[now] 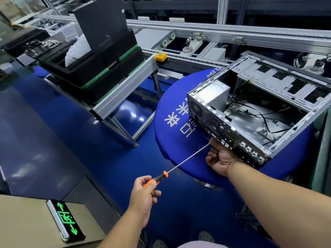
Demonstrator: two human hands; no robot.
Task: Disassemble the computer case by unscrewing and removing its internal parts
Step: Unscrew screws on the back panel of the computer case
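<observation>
Lying on its side on a round blue table [172, 111], the open computer case [259, 108] is seen with its rear panel turned toward the person. A silver power supply [213, 94] is still seated in the case's far corner, and loose black cables [265, 119] are spread across its floor. The screwdriver [180, 163] (orange-and-black handle, long thin shaft) is gripped at the handle by the left hand [145, 196], fingers curled around it. Its tip is lost at the right hand [221, 158], which is curled against the lower rear edge of the case. Stacked black trays [100, 68] are seen on an aluminium rack to the left.
</observation>
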